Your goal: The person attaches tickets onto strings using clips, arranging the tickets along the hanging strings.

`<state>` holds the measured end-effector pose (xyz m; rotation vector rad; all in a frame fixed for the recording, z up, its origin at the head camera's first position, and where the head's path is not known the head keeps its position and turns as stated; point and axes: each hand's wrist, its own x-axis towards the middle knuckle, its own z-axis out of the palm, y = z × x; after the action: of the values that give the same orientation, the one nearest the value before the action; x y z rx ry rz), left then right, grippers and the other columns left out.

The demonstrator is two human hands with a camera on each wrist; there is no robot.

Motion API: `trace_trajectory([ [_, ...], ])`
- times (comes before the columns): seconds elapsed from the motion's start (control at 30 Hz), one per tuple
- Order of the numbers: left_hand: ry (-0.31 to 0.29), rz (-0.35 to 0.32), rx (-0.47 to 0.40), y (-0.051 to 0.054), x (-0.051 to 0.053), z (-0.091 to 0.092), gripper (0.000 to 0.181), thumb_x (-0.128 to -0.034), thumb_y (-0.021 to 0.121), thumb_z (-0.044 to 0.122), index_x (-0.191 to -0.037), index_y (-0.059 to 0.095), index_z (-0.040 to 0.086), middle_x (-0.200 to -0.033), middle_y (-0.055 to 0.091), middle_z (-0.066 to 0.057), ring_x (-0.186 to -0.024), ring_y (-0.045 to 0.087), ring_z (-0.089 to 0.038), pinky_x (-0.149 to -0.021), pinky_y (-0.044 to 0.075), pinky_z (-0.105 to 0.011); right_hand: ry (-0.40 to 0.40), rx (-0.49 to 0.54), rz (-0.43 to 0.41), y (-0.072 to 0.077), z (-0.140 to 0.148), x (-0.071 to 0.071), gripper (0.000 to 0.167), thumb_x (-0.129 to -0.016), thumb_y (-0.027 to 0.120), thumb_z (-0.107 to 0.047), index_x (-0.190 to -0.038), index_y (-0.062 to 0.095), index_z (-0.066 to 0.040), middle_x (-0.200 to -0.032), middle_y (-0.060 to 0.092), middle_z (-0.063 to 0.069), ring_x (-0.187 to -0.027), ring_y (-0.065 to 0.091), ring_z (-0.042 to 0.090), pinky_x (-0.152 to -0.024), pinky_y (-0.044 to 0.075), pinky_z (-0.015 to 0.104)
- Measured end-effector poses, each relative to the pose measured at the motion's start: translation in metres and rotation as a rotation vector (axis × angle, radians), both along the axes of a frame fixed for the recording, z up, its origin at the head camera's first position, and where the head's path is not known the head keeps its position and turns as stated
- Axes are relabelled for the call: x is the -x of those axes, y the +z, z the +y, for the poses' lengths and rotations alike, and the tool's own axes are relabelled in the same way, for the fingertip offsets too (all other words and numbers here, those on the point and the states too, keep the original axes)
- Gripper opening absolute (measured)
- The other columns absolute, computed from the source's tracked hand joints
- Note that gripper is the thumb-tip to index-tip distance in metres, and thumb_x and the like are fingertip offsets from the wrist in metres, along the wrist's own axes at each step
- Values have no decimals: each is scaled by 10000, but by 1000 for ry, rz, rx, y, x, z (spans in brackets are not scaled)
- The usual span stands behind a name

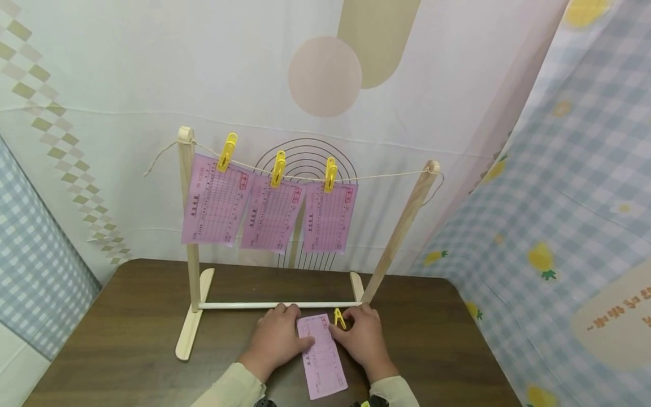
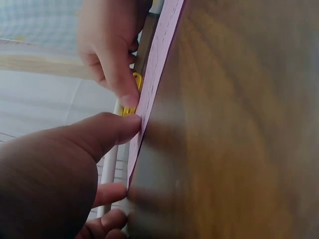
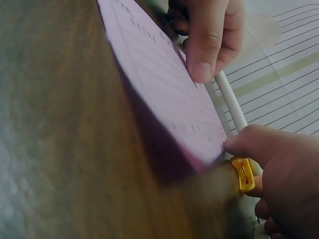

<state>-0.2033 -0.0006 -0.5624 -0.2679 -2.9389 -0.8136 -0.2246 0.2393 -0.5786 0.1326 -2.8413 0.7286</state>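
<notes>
A pink printed form (image 1: 322, 362) slants up off the tabletop between both hands, its near end toward me. My left hand (image 1: 277, 342) grips its left side, the thumb on the printed face and the other fingers at the edge. My right hand (image 1: 363, 339) holds a yellow clothespin (image 1: 339, 318) near the form's upper right corner, with the thumb touching that corner. In the right wrist view the clothespin (image 3: 243, 175) lies against the right fingers, just off the form (image 3: 164, 84). Whether its jaws are spread I cannot tell.
A wooden stand has a left post (image 1: 189, 226), a right post (image 1: 402, 232) and a white crossbar (image 1: 280, 305) just beyond my hands. On its string (image 1: 391, 176) hang three pink forms (image 1: 218, 203), each under a yellow clothespin (image 1: 278, 168). Patterned cloth (image 1: 458, 85) surrounds the brown table (image 1: 432, 339).
</notes>
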Motion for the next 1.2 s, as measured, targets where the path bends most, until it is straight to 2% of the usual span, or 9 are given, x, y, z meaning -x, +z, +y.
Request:
trace_trajectory([
  [0.23, -63, -10, -42, 3, -1, -8, 384, -850, 948, 419, -1088, 752, 191, -1044, 657, -4, -952, 648, -225, -878, 581, -520, -6, 3, -23, 0, 2, 0, 334, -826, 994, -407, -916, 735, -216, -1040, 635, -17, -1018, 571, 219, -856, 504, 386],
  [0.4, -102, 28, -63, 3, -2, -11, 253, -873, 933, 314, -1044, 777, 212, -992, 649, 34, -959, 664, -215, -868, 580, -507, 2, 18, -9, 0, 4, 1, 288, -812, 984, -343, -905, 736, -230, -1027, 643, -24, -1014, 589, 225, -852, 511, 389],
  [0.63, -149, 68, -90, 2, -4, -12, 259, -868, 940, 249, -1064, 773, 280, -984, 694, 119, -919, 660, -120, -853, 585, -460, 10, 43, 41, 1, 5, 1, 230, -768, 917, -205, -927, 752, -226, -966, 670, -59, -918, 570, 173, -795, 492, 346],
  [0.83, -188, 94, -127, 0, -2, -12, 326, -880, 886, 138, -1138, 750, 285, -1036, 786, 120, -940, 728, -111, -866, 613, -440, -18, 75, 26, 3, 5, 2, 254, -785, 876, -187, -1013, 771, -222, -988, 728, -65, -949, 601, 168, -823, 523, 372],
  [0.93, -204, 58, -174, -1, -2, -12, 374, -898, 837, 83, -1216, 755, 262, -1074, 810, 82, -942, 737, -104, -837, 620, -401, -24, 93, 22, 2, 5, 2, 263, -806, 867, -179, -1058, 798, -212, -1035, 766, -43, -976, 628, 183, -855, 545, 402],
  [1.07, -222, -37, -282, 2, -1, -13, 456, -945, 793, 55, -1368, 730, 213, -1003, 760, 73, -837, 651, -34, -736, 564, -279, -14, 107, 36, 2, 6, 2, 291, -839, 858, -160, -1126, 832, -199, -1101, 792, -18, -1008, 658, 193, -891, 564, 427],
  [1.2, -227, -97, -397, 7, -1, -14, 560, -956, 782, 33, -1491, 669, 154, -965, 700, 56, -791, 596, -25, -699, 529, -229, 0, 136, 40, 2, 9, 1, 310, -880, 854, -157, -1186, 842, -206, -1076, 758, -43, -994, 638, 156, -880, 551, 391],
])
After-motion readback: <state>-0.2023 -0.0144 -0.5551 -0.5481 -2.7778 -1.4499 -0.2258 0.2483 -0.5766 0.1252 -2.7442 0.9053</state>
